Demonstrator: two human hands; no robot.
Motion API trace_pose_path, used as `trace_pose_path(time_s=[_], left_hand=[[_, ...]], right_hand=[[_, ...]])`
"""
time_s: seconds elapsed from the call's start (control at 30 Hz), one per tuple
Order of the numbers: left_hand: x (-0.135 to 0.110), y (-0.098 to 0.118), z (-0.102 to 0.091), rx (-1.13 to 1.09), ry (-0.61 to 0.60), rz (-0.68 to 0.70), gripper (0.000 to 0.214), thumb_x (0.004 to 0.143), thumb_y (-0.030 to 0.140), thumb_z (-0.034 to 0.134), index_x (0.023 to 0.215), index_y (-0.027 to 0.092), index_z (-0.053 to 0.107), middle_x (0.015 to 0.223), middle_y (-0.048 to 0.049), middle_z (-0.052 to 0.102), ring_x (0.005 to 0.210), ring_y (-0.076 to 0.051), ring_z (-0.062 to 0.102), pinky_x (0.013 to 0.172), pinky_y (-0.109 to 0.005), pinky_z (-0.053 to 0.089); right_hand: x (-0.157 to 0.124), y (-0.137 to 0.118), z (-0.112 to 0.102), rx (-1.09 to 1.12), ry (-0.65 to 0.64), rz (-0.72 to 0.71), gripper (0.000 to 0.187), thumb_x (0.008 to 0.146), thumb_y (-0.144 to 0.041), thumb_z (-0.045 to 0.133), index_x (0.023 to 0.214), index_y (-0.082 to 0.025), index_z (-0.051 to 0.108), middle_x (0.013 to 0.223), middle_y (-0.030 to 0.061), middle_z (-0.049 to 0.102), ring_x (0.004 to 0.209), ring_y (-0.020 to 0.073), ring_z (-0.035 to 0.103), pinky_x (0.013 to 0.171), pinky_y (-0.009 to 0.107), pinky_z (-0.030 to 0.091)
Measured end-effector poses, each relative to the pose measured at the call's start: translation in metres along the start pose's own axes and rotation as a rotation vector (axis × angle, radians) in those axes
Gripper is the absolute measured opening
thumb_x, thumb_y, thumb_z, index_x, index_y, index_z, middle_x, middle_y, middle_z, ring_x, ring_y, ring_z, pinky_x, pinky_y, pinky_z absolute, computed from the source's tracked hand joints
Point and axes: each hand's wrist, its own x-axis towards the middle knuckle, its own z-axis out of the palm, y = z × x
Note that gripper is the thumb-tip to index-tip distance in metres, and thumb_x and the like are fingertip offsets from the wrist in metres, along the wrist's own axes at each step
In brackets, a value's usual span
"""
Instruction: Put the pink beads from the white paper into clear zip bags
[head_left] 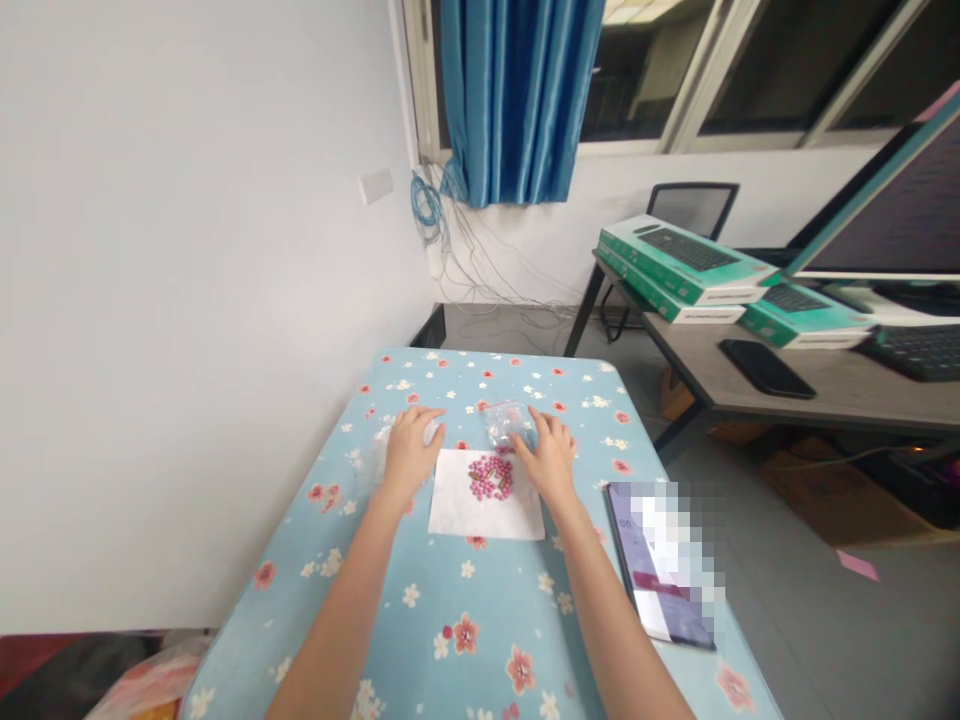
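My left hand (pixel 409 450) is curled over a clear plastic piece, perhaps a bag (pixel 430 431), that shows between thumb and forefinger. More of the plastic seems to spread out left of the wrist. My right hand (pixel 549 460) has its thumb and fingers apart, with the thumb at the edge of a small clear zip bag (pixel 502 424). Small pale bits seem to lie inside that bag. Between the hands lies a white sheet of paper (pixel 454 510), bearing a loose cluster of small pink beads (pixel 491 476) with a few greenish-brown pieces among them.
A flowered blue cloth covers the table (pixel 420 620). At its right edge lies a tablet or large phone (pixel 645 570). The wall (pixel 225 300) runs close on the left. A desk (pixel 697 370) on the right holds green keyboard boxes (pixel 682 260), a black phone (pixel 766 368) and a monitor (pixel 892 200).
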Motion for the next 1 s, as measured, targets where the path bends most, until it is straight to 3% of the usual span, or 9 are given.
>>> trace_pose_path(time_s=[0.13,0.3,0.4,0.53,0.7,1.0], left_hand=[[-0.023,-0.046,-0.027,0.059,0.051,-0.061,0.033,0.083,0.036,0.056,0.111,0.02,0.061,0.11,-0.0069,0.061,0.107,-0.022,0.054,0.098,-0.037,0.04],[-0.038,-0.08,-0.038,0.209,-0.184,-0.067,0.065,0.076,0.054,0.058,0.132,0.024,0.044,0.136,-0.0083,0.049,0.125,-0.027,0.042,0.104,-0.045,0.032],[-0.036,-0.083,-0.035,0.226,-0.262,-0.054,0.074,0.076,0.058,0.057,0.137,0.023,0.037,0.138,-0.0091,0.047,0.126,-0.029,0.041,0.104,-0.046,0.031],[-0.029,-0.081,-0.027,0.23,-0.27,-0.053,0.072,0.075,0.048,0.06,0.138,0.021,0.037,0.133,-0.0097,0.052,0.121,-0.028,0.046,0.102,-0.044,0.032],[-0.028,-0.079,-0.021,0.206,-0.238,-0.043,0.064,0.074,0.033,0.06,0.135,0.021,0.041,0.125,-0.0077,0.058,0.114,-0.026,0.05,0.098,-0.041,0.035],[-0.029,-0.079,-0.021,0.214,-0.226,-0.063,0.059,0.073,0.029,0.058,0.131,0.022,0.046,0.128,-0.0069,0.057,0.115,-0.027,0.051,0.097,-0.041,0.037]], right_hand=[[-0.005,-0.028,-0.008,0.108,-0.101,-0.101,0.034,0.086,-0.037,0.05,0.115,-0.023,0.062,0.113,0.0085,0.059,0.105,0.0274,0.047,0.087,0.04,0.031],[-0.02,-0.079,0.002,0.182,-0.232,-0.286,0.027,0.087,-0.035,0.052,0.108,-0.025,0.066,0.11,0.0072,0.059,0.106,0.0261,0.046,0.089,0.04,0.031],[-0.024,-0.102,0.016,0.159,-0.276,-0.369,0.03,0.087,-0.036,0.053,0.112,-0.024,0.065,0.115,0.0087,0.057,0.111,0.0274,0.042,0.093,0.042,0.029],[-0.022,-0.119,0.036,0.105,-0.272,-0.43,0.031,0.087,-0.036,0.052,0.11,-0.021,0.066,0.121,0.0113,0.053,0.118,0.0285,0.037,0.098,0.043,0.027],[-0.022,-0.128,0.05,0.06,-0.274,-0.429,0.03,0.088,-0.036,0.049,0.106,-0.02,0.067,0.122,0.0118,0.053,0.121,0.0296,0.035,0.101,0.046,0.024],[-0.027,-0.134,0.059,0.047,-0.303,-0.397,0.029,0.087,-0.035,0.05,0.104,-0.019,0.067,0.127,0.0139,0.051,0.126,0.0316,0.032,0.102,0.049,0.021]])
